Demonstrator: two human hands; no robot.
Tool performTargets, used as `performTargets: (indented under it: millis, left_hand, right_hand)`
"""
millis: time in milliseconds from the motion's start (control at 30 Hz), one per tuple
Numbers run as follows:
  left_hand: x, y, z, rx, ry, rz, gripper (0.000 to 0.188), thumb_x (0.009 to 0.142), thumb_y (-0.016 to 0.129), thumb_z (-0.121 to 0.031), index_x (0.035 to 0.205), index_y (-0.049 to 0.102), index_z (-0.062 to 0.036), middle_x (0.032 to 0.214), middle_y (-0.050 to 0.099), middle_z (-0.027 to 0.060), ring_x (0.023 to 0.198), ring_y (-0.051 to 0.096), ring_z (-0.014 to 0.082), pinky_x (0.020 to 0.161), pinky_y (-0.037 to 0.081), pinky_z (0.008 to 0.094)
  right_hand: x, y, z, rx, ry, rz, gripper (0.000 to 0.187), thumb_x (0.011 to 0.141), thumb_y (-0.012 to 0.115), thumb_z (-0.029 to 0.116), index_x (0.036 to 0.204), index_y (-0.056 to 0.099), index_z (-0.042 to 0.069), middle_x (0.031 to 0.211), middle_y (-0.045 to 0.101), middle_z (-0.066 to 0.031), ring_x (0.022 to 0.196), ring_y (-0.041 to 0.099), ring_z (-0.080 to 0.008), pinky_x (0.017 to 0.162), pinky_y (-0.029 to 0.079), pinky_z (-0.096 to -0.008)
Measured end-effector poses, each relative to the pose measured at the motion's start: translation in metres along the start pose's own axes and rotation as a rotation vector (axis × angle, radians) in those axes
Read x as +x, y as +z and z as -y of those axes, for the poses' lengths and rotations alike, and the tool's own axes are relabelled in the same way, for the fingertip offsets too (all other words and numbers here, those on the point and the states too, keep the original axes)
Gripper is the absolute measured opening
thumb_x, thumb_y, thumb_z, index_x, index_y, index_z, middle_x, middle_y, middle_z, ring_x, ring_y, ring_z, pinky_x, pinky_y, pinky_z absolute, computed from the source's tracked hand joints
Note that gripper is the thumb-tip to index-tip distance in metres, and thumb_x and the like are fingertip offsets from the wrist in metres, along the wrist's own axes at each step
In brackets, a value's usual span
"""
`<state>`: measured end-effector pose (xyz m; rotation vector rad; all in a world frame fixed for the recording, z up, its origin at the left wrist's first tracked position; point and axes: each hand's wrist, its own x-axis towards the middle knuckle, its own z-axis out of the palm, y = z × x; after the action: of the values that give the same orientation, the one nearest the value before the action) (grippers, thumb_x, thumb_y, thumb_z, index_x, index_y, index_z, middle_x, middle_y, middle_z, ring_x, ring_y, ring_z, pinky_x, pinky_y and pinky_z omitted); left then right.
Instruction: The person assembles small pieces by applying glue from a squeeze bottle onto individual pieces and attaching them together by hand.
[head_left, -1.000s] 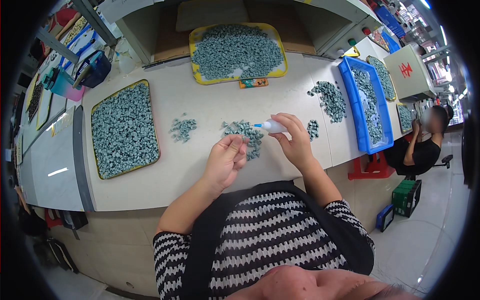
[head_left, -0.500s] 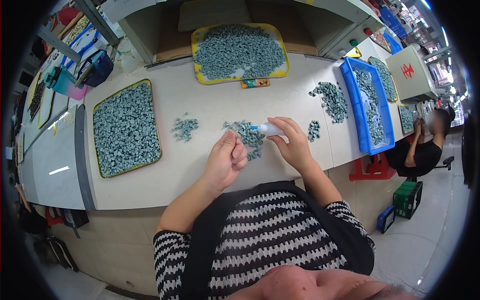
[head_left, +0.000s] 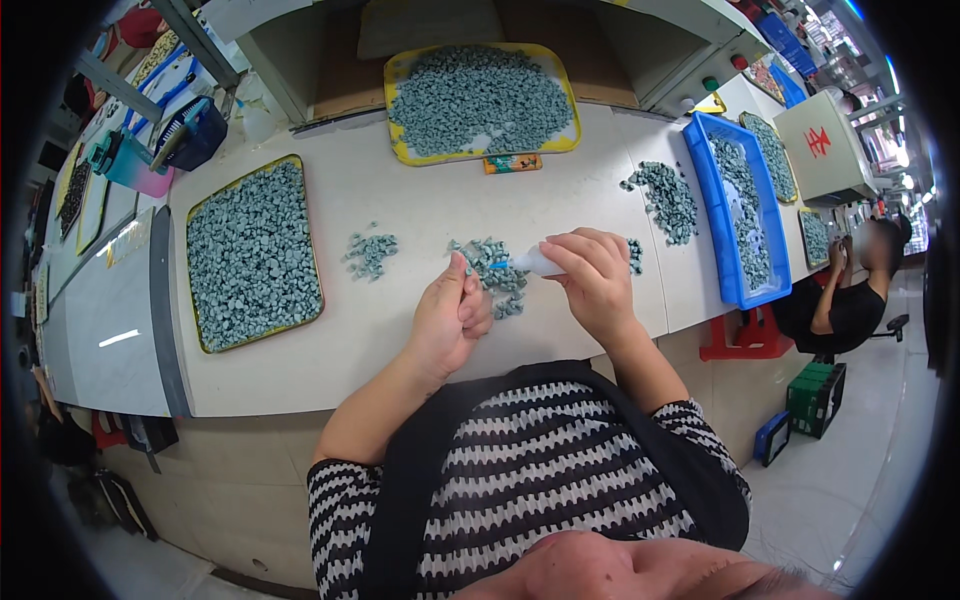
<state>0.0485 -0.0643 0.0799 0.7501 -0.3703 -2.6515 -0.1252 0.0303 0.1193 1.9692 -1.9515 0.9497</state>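
Head view: right hand (head_left: 603, 285) wrapped round white squeeze bottle (head_left: 540, 262), blue nozzle (head_left: 499, 265) pointing left over central pile of grey-green pebble-like pieces (head_left: 509, 304). Left hand (head_left: 447, 315) just beside, fingers curled, thumb raised; cannot tell whether it pinches anything

The off-white worktop (head_left: 400, 330) here carries a yellow-rimmed rectangular tray (head_left: 311, 215) at left, another tray (head_left: 430, 159) at back, a blue plastic bin (head_left: 713, 190) at right, and loose heaps of small grey-green pebble-like pieces (head_left: 668, 203) between.
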Motion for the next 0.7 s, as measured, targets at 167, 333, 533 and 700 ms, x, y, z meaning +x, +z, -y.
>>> performTargets:
  millis: [167,333,533,700]
  left_hand:
    - [0.0,0.001,0.0,0.074,0.014,-0.002,0.042,0.095,0.037,-0.045,0.07,0.041,-0.0124,0.048,0.028,-0.0054,0.041,0.023,0.0066,0.039,0.019,0.0209]
    - [-0.001,0.001,0.0,0.136,0.06,0.01,0.041,0.096,0.037,-0.043,0.07,0.041,-0.0119,0.048,0.029,-0.005,0.041,0.023,0.0061,0.039,0.018,0.0207]
    - [0.0,-0.003,-0.001,0.127,0.063,0.016,0.039,0.096,0.037,-0.042,0.071,0.042,-0.0116,0.048,0.03,-0.0046,0.042,0.024,0.0059,0.039,0.019,0.0205]
    - [-0.001,-0.005,0.0,0.14,0.067,0.021,0.039,0.096,0.037,-0.041,0.072,0.042,-0.0115,0.049,0.03,-0.0046,0.042,0.024,0.0056,0.039,0.019,0.0202]
  right_hand:
    - [0.005,-0.003,0.001,-0.088,-0.096,-0.036,0.032,0.065,0.064,0.007,0.096,0.065,0.015,0.094,0.062,0.0029,0.084,0.057,-0.0162,0.072,0.035,-0.0304]
    - [0.008,-0.005,0.003,-0.126,-0.114,-0.043,0.031,0.065,0.062,0.007,0.095,0.066,0.016,0.094,0.062,0.0031,0.083,0.056,-0.0165,0.072,0.035,-0.0306]
    - [0.012,-0.007,0.005,-0.164,-0.144,-0.01,0.032,0.065,0.059,0.006,0.095,0.067,0.017,0.094,0.062,0.0036,0.084,0.055,-0.0165,0.073,0.034,-0.0309]
    - [0.018,-0.014,0.008,-0.209,-0.175,0.029,0.027,0.067,0.064,0.01,0.093,0.067,0.016,0.092,0.064,0.001,0.083,0.058,-0.0184,0.073,0.035,-0.0301]
